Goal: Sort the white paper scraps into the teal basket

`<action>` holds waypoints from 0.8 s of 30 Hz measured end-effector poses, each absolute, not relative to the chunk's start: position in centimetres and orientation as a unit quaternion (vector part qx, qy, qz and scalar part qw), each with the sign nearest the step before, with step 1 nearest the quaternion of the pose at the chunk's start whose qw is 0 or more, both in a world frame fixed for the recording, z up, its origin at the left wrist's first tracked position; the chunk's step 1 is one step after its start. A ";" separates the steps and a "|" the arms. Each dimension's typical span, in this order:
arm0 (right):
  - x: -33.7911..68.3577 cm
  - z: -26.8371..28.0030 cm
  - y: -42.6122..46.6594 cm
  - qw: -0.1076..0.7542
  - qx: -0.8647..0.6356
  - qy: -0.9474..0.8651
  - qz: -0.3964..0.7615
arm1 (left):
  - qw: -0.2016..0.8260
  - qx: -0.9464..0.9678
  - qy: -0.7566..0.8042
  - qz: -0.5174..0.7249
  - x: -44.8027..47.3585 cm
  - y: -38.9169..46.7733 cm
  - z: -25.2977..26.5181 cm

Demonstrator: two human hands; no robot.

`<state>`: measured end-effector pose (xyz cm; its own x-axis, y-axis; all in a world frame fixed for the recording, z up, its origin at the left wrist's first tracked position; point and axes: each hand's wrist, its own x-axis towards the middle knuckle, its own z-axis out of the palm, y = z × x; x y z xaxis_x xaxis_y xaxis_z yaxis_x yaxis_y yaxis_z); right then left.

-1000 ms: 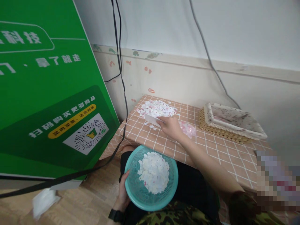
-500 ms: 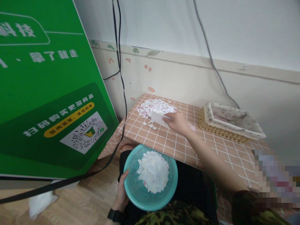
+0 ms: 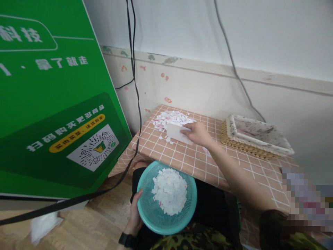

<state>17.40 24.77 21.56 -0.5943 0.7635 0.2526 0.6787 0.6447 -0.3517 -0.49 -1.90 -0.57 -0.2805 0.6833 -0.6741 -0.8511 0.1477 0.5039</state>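
My right hand (image 3: 198,134) pinches a flat white card (image 3: 179,133), which stands on edge on the table. Behind the card lies a heap of small white and pinkish paper pieces (image 3: 170,118), with a few loose bits in front. My left hand (image 3: 135,210) grips the left rim of a round teal plastic basket (image 3: 166,227) held over my lap. Inside that basket sits a mound of small white paper pieces (image 3: 169,191). The fingers of my left hand are partly hidden under the rim.
A checked brown cloth covers the table (image 3: 208,166). At its back right stands a lined wicker basket (image 3: 249,147). A tall green panel (image 3: 65,104) rises on the left, with a black strap (image 3: 136,104) hanging before it. A white bag (image 3: 44,224) lies on the floor.
My right hand has shifted slightly right, and the card now shows a broader face towards me. A pinkish piece shows under my right wrist. The teal basket has hardly moved.
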 end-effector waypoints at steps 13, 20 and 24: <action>18.4 22.3 25.4 0.208 -0.404 -0.879 0.146 | 0.593 -0.080 0.466 0.651 -0.4 -1.8 -0.1; 19.4 22.3 24.1 0.198 -0.384 -0.887 0.163 | 0.590 -0.086 0.469 0.651 -0.4 -1.9 -0.1; 19.6 22.3 24.0 0.217 -0.387 -0.877 0.182 | 0.600 -0.080 0.459 0.650 -0.4 -1.8 0.0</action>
